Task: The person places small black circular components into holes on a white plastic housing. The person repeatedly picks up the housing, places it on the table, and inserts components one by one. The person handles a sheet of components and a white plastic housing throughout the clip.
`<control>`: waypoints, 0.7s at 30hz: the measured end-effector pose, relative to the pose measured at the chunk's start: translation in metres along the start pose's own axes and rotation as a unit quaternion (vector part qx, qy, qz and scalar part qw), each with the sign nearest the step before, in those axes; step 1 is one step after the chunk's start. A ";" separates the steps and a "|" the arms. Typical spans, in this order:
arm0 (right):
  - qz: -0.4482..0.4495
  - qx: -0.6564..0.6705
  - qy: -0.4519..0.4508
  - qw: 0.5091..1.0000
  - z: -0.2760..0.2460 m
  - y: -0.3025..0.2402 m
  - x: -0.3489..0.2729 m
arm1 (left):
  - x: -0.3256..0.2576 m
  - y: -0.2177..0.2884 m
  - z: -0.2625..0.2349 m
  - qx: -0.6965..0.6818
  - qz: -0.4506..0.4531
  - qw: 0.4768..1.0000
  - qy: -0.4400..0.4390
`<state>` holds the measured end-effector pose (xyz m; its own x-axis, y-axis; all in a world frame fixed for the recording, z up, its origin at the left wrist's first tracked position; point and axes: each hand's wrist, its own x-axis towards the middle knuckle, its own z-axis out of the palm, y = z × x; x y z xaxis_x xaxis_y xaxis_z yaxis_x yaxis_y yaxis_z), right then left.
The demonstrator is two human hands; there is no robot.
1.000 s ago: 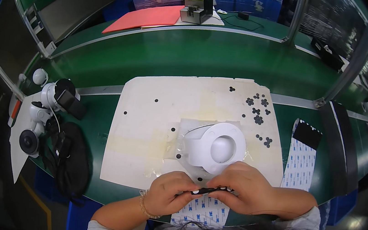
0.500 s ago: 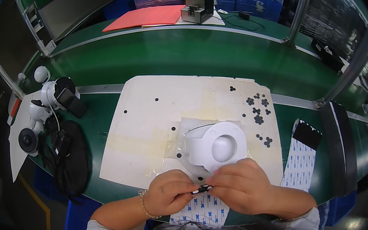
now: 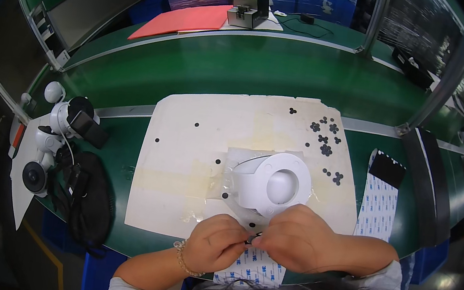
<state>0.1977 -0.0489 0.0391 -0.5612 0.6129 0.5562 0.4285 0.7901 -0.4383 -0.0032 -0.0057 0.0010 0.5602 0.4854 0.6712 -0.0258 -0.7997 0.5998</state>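
Observation:
Near the front edge of the board, my left hand and my right hand meet with fingertips pinched. Between them is a small black pad, mostly covered by the fingers. A sheet of white backing paper with blue print lies beneath my hands. Just beyond my right hand, a white plastic housing with a round recess rests on clear plastic film. Single black round pads lie close by, one just above my fingertips and another left of the housing.
Clusters of black round pads lie on the right of the cream board. Another backing sheet with a black strip is further right. White devices and a black pouch sit at left. A metal rail borders the green table.
My right hand has shifted slightly left, bringing its fingertips closer to my left hand's. Less of the black piece between them shows. The housing and loose pads stay put.

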 end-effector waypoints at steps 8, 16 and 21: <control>0.019 0.091 0.095 0.991 -0.005 0.004 0.001 | -0.004 -0.003 -0.002 -0.042 -0.048 0.997 0.041; -0.040 0.051 0.053 0.997 -0.003 0.013 -0.004 | -0.006 -0.002 -0.002 -0.066 -0.086 0.994 0.022; -0.016 0.096 0.120 0.988 0.007 0.013 -0.003 | -0.006 -0.001 -0.003 -0.079 -0.117 0.990 0.007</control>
<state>0.2001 -0.0400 0.0270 -0.3778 0.5893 0.7141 0.2577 0.8077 -0.5303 -0.0091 -0.0066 -0.0022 0.5543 0.6564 0.5119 -0.0269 -0.6005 0.7992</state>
